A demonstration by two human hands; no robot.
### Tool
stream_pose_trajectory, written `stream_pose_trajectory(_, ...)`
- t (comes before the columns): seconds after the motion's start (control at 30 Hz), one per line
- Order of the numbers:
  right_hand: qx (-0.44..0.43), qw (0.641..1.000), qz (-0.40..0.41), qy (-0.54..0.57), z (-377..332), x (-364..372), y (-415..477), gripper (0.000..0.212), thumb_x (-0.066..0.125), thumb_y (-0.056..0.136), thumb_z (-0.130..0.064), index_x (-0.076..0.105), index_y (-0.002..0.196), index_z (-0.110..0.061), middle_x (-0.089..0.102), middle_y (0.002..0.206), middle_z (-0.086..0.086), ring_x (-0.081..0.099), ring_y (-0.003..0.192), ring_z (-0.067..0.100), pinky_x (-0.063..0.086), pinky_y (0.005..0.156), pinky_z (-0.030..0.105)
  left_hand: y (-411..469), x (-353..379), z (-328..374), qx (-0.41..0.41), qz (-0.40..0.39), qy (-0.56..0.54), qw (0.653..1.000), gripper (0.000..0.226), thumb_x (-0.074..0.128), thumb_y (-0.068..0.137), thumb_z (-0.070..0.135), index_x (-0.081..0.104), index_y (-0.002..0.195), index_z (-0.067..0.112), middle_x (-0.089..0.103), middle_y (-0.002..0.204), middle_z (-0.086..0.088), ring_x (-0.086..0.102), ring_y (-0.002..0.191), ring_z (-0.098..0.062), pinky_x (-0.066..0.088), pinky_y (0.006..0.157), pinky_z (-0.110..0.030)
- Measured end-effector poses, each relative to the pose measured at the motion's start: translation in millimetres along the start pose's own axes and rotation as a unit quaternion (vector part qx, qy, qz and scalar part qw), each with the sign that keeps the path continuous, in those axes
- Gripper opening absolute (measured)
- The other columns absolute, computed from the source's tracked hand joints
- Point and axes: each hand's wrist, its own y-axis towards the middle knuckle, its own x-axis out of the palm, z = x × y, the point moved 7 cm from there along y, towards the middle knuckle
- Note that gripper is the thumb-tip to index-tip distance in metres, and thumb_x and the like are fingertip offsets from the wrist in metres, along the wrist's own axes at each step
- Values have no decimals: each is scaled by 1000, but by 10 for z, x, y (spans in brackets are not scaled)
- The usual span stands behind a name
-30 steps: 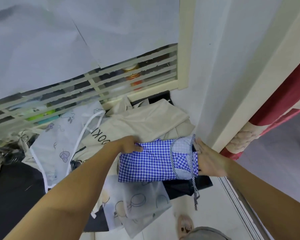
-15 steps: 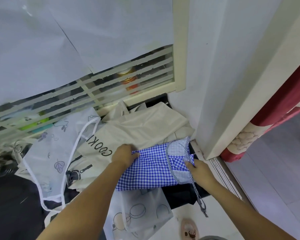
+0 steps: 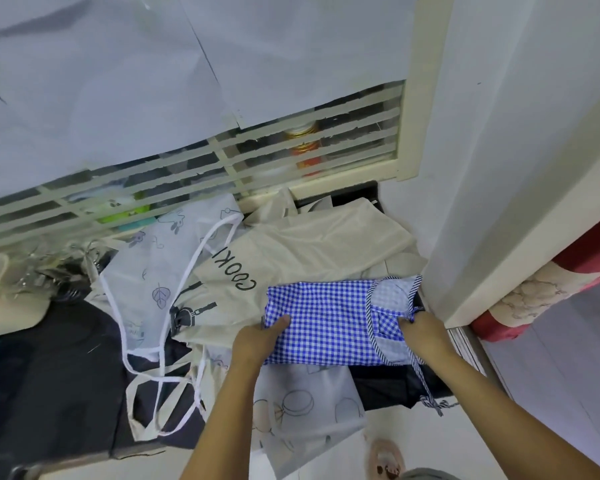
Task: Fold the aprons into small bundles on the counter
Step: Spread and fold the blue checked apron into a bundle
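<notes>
1. The blue checked apron (image 3: 326, 320) lies as a flat folded bundle at the right end of the dark counter (image 3: 49, 375). It rests on top of the cream apron (image 3: 309, 251) printed with "COOKI", close to the white wall (image 3: 499, 168). It sits in about the same spot as a second ago.
2. The left hand (image 3: 257, 341) grasps the bundle's left edge, thumb on top of the checks and fingers tucked beneath. A second ago it held the far left corner; now it sits lower, near the front left corner.
3. The right hand (image 3: 426, 336) grips the right end, fingers curled into the cloth at the pale pocket with striped trim. A second ago this hand was flat and released, its palm pressed against the bundle's end.
4. A striped tie (image 3: 426, 386) hangs from under the right hand down over the counter's front edge.
5. A white leaf-print apron (image 3: 153, 271) lies spread to the left of the cream one, its white straps looping across the dark counter.
6. Another pale printed apron (image 3: 309, 403) drapes over the counter's front, just below the bundle.
7. Behind the pile runs a window grille (image 3: 222, 161).
</notes>
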Motion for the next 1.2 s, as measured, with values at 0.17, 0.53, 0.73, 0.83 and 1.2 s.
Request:
stream_pose_trajectory(0.17,-2,1000,-8,-17,-25,16,7,38,46,98,-17,37,61,-11,41,65,3,45,73,23,29,60,29,-161,12,-161,-89,-5,-130,988,54,69,82,46,59,110,1,63,103,-18,63,96,-30,54,75,-40)
stream_pose_trajectory(0.53,5,1000,-14,17,-10,9,18,27,45,97,-14,48,73,-3,45,67,4,44,67,22,26,50,28,-338,363,-152,-77,-27,-587,806,45,73,78,18,58,115,-4,66,114,-16,64,102,-28,52,89,-43)
stream_pose_trajectory(0.73,14,1000,-13,14,-5,17,-13,25,44,97,-14,47,75,-4,49,75,8,46,73,23,26,49,27,-636,1028,87,-126,-108,-644,747,37,71,80,16,60,114,6,68,108,-12,64,99,-28,53,85,-44)
stream_pose_trajectory(0.83,25,997,-43,57,-22,-8,-37,24,46,97,-17,51,78,-4,50,75,8,46,69,22,29,51,26,-593,1048,255,-110,-110,-676,721,45,70,81,12,57,123,7,67,117,-15,61,110,-33,48,96,-51)
stream_pose_trajectory(1.2,24,939,-66,337,-109,-583,-461,11,52,97,-11,54,87,-9,64,75,11,62,48,9,50,49,16,-483,292,878,-66,-98,-632,766,23,60,91,12,57,114,7,65,100,-11,62,86,-28,50,67,-47)
